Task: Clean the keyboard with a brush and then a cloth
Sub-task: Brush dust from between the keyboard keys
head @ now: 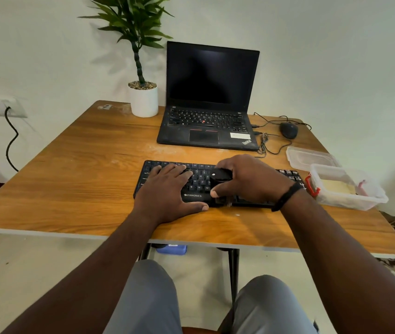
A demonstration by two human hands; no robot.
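Note:
A black keyboard [198,182] lies across the front middle of the wooden table [71,189]. My left hand [167,191] rests flat on its left half, fingers straight over the keys and thumb along the front edge. My right hand [247,179] grips a small black brush [220,179] with its thumb and curled fingers, holding it down on the keyboard's middle; the bristles are mostly hidden under the hand. A pale cloth [336,188] lies inside a clear plastic box [374,198] at the right of the keyboard.
An open black laptop [208,121] stands behind the keyboard, a potted plant [143,100] to its left, a wired mouse [289,130] and tangled cables to its right. The box's lid [312,156] lies behind the box. White dust marks the tabletop.

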